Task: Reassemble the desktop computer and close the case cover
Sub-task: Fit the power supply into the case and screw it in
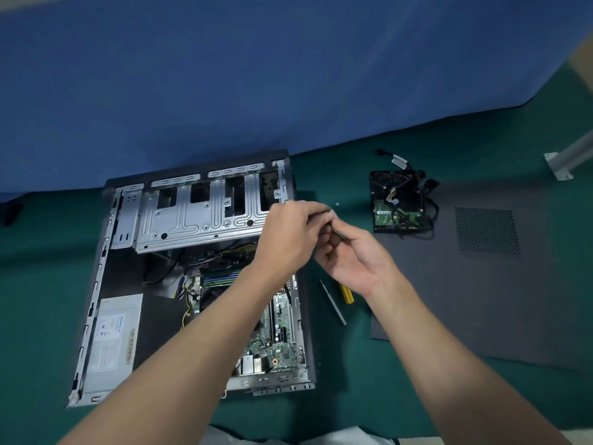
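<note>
Green felt-covered tabletop [38, 284] fills the lower half of the view. A blue cloth [256, 75] hangs behind it as a backdrop, with its hem lying on the green along the far edge. White metal bracket [560, 167] stands on the green at the far right, with a pale bar rising from it out of view. Dark blurred object [11, 213] at the left edge, cannot tell what. Pale fabric [346, 436] along the bottom edge. Beige strip [584, 69] top right corner.

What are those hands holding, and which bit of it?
The left hand and right hand pinch a small dark thing at their fingertips; too hidden to name.
</note>
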A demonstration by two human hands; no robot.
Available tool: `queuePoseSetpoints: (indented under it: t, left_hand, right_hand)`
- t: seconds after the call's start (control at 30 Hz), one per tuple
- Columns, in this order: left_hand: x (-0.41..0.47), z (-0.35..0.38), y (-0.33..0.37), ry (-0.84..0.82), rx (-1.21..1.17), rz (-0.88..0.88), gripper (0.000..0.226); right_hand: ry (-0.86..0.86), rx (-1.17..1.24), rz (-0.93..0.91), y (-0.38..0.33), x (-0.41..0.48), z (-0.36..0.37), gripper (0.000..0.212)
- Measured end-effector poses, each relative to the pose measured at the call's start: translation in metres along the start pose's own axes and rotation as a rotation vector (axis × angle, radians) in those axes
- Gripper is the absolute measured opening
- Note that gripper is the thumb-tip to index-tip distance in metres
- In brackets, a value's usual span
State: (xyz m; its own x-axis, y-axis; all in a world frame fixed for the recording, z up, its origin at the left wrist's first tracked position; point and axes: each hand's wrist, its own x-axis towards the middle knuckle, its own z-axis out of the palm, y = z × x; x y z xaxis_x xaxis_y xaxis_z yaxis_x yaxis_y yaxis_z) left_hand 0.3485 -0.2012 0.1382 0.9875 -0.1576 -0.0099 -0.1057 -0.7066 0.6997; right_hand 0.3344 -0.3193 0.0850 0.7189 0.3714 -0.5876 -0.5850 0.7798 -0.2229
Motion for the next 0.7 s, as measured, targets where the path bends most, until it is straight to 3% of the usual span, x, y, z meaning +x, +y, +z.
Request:
queuePoseSetpoints:
  t: [0.1,0.17,0.2,0.3,0.37,0.53,0.7]
  left_hand:
    - [-0.004,-0.002,-0.002,-0.004,0.089,0.004,0.017]
    - [-0.007,-0.004,-0.006,0.017,0.163,0.003,0.018]
    - [-0.009,-0.006,-0.008,0.034,0.176,-0.004,0.017]
    - [-0.018,-0.012,-0.014,0.085,0.124,-0.067,0.013]
    - [-0.024,-0.015,-0.016,0.108,0.099,-0.079,0.010]
    - [-0.041,-0.018,-0.018,0.124,0.103,-0.034,0.010]
    - [-0.059,-0.023,-0.025,0.138,0.082,-0.068,0.015]
  right_hand:
    - [-0.018,-0.044,0.027,0.002,-0.003,-0.002,0.007]
    - [0.049,-0.226,-0.024,0.001,0.001,-0.009,0.011]
    - [0.169,-0.466,-0.099,0.001,0.006,-0.015,0.013]
    - [0.642,-1.589,-0.270,0.010,0.021,-0.045,0.021]
    - [0.659,-1.903,-0.190,0.018,0.025,-0.062,0.029]
    - [0.669,-2.080,-0.137,0.035,0.029,-0.078,0.026]
    - [0.698,-2.111,-0.135,0.041,0.036,-0.076,0.019]
